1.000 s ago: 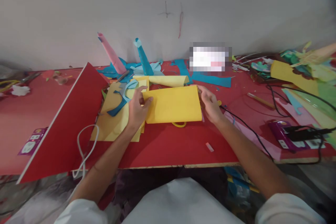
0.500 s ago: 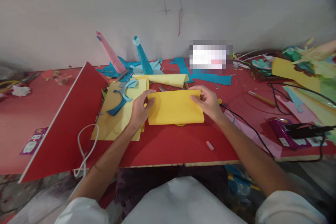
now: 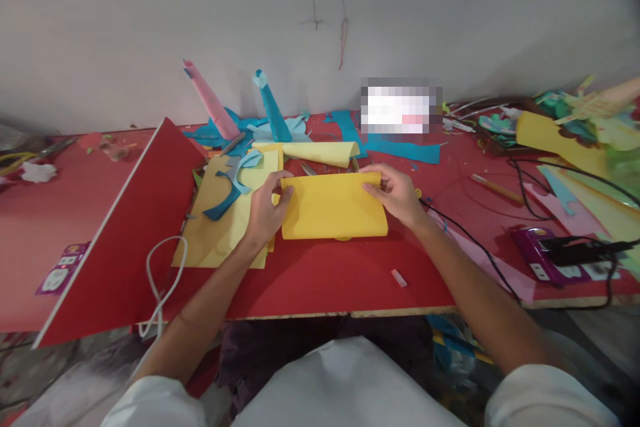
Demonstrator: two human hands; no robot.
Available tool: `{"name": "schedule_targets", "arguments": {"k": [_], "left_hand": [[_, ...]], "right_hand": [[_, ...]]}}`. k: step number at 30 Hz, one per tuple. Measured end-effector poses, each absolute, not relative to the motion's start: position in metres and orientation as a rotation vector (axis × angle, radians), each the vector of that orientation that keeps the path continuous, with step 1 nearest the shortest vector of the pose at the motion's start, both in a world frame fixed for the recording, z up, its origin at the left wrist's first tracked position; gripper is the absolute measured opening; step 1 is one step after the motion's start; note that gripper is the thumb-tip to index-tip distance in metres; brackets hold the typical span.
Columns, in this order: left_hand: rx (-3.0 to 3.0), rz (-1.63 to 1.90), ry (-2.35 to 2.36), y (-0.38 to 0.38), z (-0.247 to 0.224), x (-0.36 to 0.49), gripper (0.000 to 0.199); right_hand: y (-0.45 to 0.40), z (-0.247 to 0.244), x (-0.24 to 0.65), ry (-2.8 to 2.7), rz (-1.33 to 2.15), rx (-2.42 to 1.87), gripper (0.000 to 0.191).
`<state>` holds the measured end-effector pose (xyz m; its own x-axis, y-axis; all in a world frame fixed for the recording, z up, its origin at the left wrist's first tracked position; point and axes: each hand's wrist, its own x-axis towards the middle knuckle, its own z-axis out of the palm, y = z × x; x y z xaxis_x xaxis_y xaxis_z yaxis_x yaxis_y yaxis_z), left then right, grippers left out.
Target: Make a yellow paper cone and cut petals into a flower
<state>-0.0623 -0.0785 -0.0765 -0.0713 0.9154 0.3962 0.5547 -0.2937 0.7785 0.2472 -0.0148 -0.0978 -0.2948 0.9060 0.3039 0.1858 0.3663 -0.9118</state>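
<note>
A bright yellow sheet of paper (image 3: 334, 208), curved over at its near edge, is held level above the red table (image 3: 320, 287). My left hand (image 3: 269, 205) pinches its upper left corner, thumb on the near face. At the upper right corner my right hand (image 3: 393, 192) grips the same sheet between thumb and fingers. Behind the sheet lies a pale yellow paper roll (image 3: 310, 152). Flat yellow sheets (image 3: 220, 233) with blue cut pieces (image 3: 225, 203) on them are left of my left hand.
A red board (image 3: 125, 233) slants up at the left beside a white cable (image 3: 185, 260). Pink (image 3: 210, 99) and blue (image 3: 273, 105) paper cones stand near the wall. A purple power strip (image 3: 540, 257) with black cables and a small pink eraser (image 3: 399, 278) lie right.
</note>
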Motion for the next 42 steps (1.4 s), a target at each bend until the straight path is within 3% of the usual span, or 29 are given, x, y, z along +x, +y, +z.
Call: {"name": "schedule_targets", "arguments": {"k": [42], "left_hand": [[1.846, 1.366, 1.616, -0.0817, -0.0708, -0.0611, 0.02]], "right_hand": [[-0.0176, -0.091, 0.2475, -1.671, 0.95, -0.998, 0.046]]}}
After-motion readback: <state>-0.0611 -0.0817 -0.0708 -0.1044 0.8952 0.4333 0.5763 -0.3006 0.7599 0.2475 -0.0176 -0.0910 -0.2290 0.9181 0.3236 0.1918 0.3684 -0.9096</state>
